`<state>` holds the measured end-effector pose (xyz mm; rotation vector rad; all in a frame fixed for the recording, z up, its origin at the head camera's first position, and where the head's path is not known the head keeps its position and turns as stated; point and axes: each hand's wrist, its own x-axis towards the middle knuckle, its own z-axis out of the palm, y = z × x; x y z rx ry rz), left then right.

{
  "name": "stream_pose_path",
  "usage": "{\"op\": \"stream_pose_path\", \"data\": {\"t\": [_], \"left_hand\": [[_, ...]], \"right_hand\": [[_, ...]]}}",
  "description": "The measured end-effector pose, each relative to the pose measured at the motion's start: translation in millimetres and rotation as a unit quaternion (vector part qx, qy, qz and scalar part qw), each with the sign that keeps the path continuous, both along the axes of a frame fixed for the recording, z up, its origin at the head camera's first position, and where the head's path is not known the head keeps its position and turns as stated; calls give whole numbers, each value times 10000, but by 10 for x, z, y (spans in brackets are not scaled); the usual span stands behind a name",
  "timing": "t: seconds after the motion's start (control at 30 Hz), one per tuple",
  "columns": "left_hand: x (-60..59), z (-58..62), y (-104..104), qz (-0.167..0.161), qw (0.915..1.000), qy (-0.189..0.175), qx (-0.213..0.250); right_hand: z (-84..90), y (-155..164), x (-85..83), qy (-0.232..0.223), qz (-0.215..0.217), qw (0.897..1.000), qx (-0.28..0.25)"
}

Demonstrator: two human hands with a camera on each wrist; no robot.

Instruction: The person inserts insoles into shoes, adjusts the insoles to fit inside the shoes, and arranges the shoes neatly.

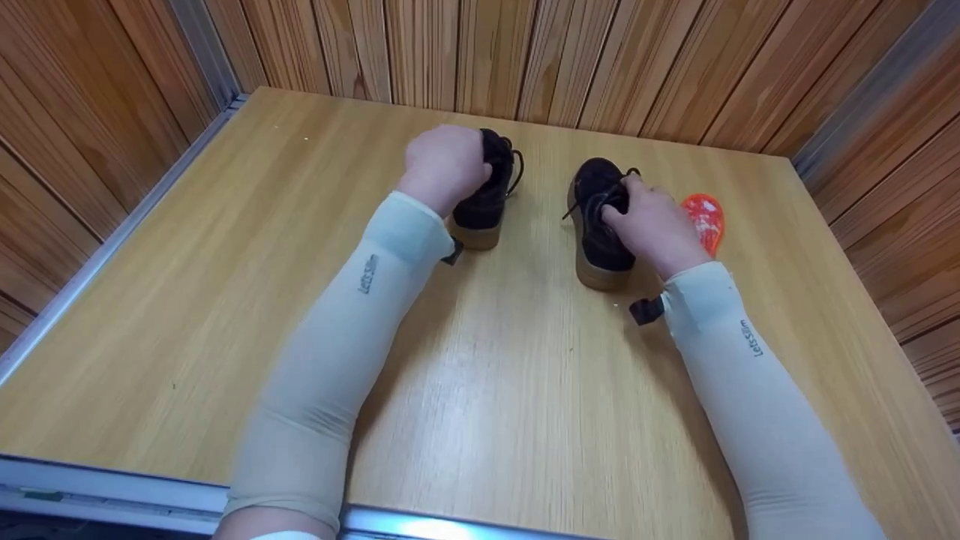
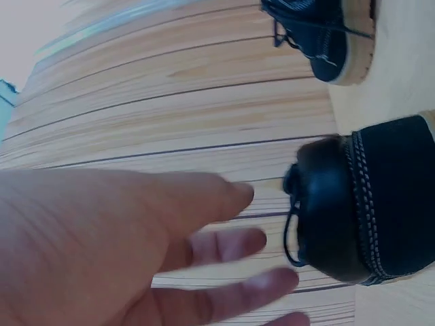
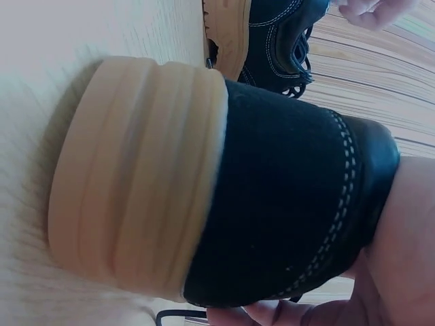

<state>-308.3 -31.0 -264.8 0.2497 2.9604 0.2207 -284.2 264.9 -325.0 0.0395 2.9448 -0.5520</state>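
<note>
Two dark lace-up shoes with tan soles stand upright on the table, heels toward me. Over the opening of the left shoe point(image 1: 480, 206) hovers my left hand point(image 1: 446, 161); in the left wrist view its fingers point(image 2: 251, 292) are loosely bent, apart from the shoe's collar point(image 2: 329, 210). My right hand point(image 1: 660, 225) grips the right shoe point(image 1: 600, 247) at its opening, thumb by the opening and other fingers point(image 3: 265, 314) along the outer side. The right wrist view shows this shoe's heel point(image 3: 279, 190) close up; the shoe's inside is hidden.
An orange-red, white-patterned flat piece point(image 1: 703, 217), shaped like an insole, lies right of the right shoe, partly behind my right hand. Wood-plank walls point(image 1: 495, 60) enclose the wooden table point(image 1: 225, 300) at the back and sides. A metal edge point(image 1: 112, 480) runs along the front.
</note>
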Motion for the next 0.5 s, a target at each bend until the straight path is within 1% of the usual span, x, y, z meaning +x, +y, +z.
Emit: {"op": "stream_pose_path", "data": {"t": [0.07, 0.17, 0.23, 0.33, 0.4, 0.5], "left_hand": [[-81, -17, 48, 276, 9996, -84, 22], [-183, -50, 129, 542, 9980, -235, 228], [-233, -61, 198, 714, 9965, -333, 268], [-279, -68, 293, 855, 9953, -395, 210], [-302, -66, 350, 899, 9951, -395, 110], [-325, -57, 432, 909, 9945, -513, -8]], "right_hand": [[-5, 2, -9, 8, -30, 10000, 21], [-8, -2, -14, 12, -59, 10000, 53], [-4, -8, -12, -28, -55, 10000, 54], [33, -18, 7, -58, 7, 9999, 82], [80, -14, 28, -54, 64, 9999, 93], [167, 16, 81, -55, 121, 9997, 196]]}}
